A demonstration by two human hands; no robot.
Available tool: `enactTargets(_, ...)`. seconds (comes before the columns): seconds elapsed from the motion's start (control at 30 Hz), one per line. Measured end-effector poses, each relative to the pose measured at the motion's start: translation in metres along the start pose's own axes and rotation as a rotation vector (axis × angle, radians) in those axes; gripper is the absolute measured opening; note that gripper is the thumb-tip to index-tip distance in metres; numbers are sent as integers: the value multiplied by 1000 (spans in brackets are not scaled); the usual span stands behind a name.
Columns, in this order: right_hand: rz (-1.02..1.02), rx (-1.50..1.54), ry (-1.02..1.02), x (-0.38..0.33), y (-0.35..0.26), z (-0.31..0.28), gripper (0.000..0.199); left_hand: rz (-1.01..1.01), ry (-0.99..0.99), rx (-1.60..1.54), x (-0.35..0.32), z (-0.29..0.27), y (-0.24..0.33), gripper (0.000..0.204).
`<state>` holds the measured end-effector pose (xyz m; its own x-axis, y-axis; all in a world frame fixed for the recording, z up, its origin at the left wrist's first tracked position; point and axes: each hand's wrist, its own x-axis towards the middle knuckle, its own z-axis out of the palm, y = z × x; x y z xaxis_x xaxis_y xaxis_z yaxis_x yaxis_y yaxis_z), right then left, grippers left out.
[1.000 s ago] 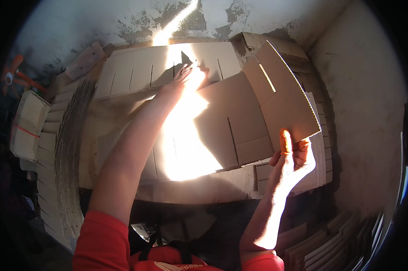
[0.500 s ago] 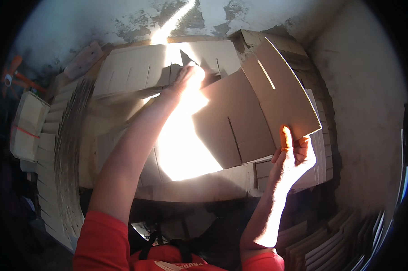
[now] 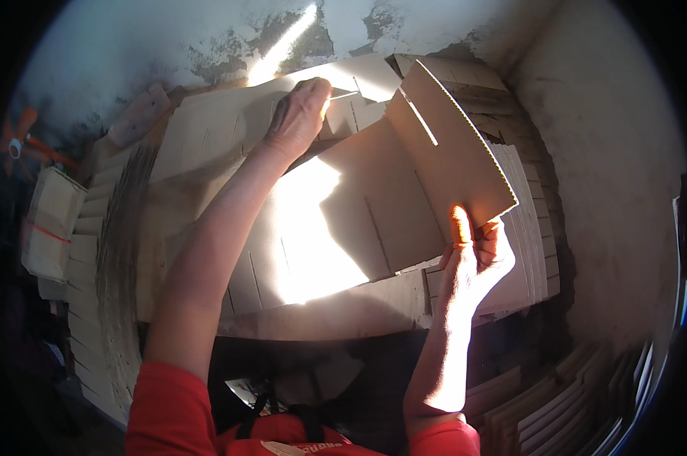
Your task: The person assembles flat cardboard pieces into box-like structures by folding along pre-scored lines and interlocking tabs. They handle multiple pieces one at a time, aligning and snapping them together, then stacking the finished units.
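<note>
A slotted brown cardboard sheet (image 3: 381, 182) stretches across the work surface, its right-hand panel bent up along a crease. My right hand (image 3: 476, 247) pinches the near right corner of that raised panel, thumb on the face toward me. Near the sheet's far edge, my left hand (image 3: 301, 114) is closed. A thin pale piece sticks out to the right from its fingers; I cannot make out what it is. Beyond lies another slotted cardboard sheet (image 3: 199, 144). Strong sunlight washes out the middle of the nearer sheet.
Stacked cardboard (image 3: 123, 228) stands along the left side, beside a pale box (image 3: 50, 220) with a red band. An orange fan (image 3: 20, 144) is at far left. More cardboard stacks (image 3: 526, 220) lie at right, with upright sheets (image 3: 548, 410) below. A stained wall (image 3: 617, 175) rises on the right.
Both hands and the nearer sheet have shifted left. My left hand has also moved slightly away from me and turned, and the raised panel looks more steeply tilted.
</note>
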<state>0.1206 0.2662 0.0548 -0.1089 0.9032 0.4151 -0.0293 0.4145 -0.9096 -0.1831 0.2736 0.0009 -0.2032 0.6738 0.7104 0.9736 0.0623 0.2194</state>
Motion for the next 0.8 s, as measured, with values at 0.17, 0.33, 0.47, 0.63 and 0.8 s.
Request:
enactTargets(0.17,-123,-127,-23,-4,4,2,8,274,-82,300,22,-30,27,36)
enactTargets(0.33,-179,-192,-98,-2,14,-9,4,369,-87,492,33,-35,40,36)
enactTargets(0.47,-238,-98,-107,-1,18,-7,4,467,31,434,35,-34,52,32)
enactTargets(0.63,-353,-283,-154,-4,12,-10,24,524,-74,316,29,-52,78,30)
enactTargets(0.8,-108,-139,-140,-18,-13,7,65,558,-5,257,0,-86,116,21)
